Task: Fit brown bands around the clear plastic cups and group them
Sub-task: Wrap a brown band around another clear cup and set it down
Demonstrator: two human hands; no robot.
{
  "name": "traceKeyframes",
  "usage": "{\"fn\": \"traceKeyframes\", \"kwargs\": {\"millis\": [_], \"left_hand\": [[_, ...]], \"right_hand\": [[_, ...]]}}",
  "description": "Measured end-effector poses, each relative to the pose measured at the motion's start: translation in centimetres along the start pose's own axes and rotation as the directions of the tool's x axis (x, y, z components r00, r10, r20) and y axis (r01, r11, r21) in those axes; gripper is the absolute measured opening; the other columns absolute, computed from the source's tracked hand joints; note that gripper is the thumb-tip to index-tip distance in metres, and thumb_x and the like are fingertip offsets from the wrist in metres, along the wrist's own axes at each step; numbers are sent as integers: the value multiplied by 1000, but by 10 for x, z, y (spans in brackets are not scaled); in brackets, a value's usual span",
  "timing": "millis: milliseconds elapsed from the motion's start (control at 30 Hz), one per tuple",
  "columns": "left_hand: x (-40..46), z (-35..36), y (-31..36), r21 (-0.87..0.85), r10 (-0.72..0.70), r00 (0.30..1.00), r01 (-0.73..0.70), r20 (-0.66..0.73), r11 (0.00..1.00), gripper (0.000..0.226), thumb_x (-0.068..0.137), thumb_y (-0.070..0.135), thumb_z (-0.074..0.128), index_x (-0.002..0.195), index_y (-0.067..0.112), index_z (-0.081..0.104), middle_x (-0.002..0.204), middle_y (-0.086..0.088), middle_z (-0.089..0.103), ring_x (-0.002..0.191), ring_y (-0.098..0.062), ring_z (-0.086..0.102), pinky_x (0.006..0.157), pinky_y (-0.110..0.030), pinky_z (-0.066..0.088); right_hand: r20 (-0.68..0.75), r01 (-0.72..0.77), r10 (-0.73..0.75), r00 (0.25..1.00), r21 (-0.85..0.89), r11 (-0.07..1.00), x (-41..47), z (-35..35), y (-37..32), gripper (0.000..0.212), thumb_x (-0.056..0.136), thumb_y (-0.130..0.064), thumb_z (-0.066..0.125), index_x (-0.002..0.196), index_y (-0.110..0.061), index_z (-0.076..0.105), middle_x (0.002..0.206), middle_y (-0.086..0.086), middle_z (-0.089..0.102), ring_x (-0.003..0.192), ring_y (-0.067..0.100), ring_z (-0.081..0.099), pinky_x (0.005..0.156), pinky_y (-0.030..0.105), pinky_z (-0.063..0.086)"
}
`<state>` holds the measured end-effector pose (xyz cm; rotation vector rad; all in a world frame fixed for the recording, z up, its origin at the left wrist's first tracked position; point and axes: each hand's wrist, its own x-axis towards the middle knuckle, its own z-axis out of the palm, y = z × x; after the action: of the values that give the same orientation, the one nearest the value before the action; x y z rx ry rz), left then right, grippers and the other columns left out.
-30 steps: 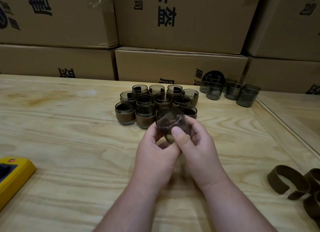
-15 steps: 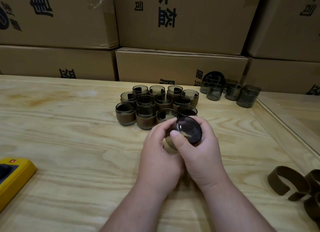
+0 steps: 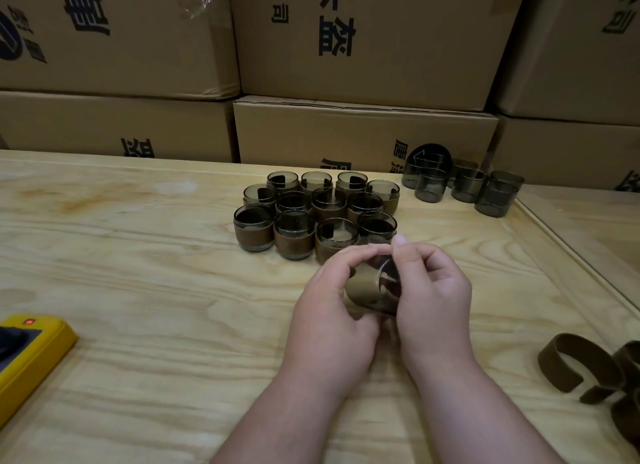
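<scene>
Near the middle of the frame a cluster of twelve smoky clear plastic cups with brown bands (image 3: 313, 214) already stands grouped on the pale wooden bench (image 3: 138, 255). Just below it, the left hand (image 3: 332, 311) and right hand (image 3: 433, 290) both grip one more tinted cup (image 3: 372, 290), tipped on its side. Still left, I judge: several unbanded cups (image 3: 464, 186) at upper right and loose brown bands (image 3: 568, 363) at lower right.

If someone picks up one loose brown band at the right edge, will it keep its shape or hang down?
The brown band probably keeps its shape: it stands on edge in an open curl. It likely flexes easily, since similar bands wrap the grouped cups. It looks thin, so probably light.
</scene>
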<state>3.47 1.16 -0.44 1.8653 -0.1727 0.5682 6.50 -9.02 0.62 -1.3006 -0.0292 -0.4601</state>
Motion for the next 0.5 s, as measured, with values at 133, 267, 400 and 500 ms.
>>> {"fn": "traceKeyframes", "kwargs": {"millis": [133,267,400,500], "left_hand": [[-1,0,-1,-24,-62,998,62,14,998,77,67,1,86,119,51,61,116,32,67,113,4,63,97,-24,53],[-1,-1,-2,-52,-125,992,125,17,991,68,65,24,96,119,48,62,113,32,68,108,12,61,83,-2,42],[0,-1,1,-99,-151,988,152,18,983,68,62,31,96,118,49,63,111,32,70,106,7,63,83,-12,47],[1,-2,1,-152,-192,981,189,-10,970,68,56,43,92,118,44,65,107,25,73,101,1,67,86,-26,54]], "right_hand": [[-50,-99,103,993,73,992,2,0,-2,21,82,-35,68,67,-21,73,68,1,72,61,11,66,53,26,54],[-37,-138,142,989,105,985,2,0,-3,18,82,-35,66,70,-25,74,71,-1,73,64,11,67,54,25,54],[-4,-136,137,991,122,983,2,-1,-3,18,83,-30,63,81,-21,79,81,5,77,73,14,71,58,24,55],[58,-122,115,992,132,984,2,-1,-2,21,87,-26,59,90,-16,78,89,9,79,79,18,75,61,24,57]]}}
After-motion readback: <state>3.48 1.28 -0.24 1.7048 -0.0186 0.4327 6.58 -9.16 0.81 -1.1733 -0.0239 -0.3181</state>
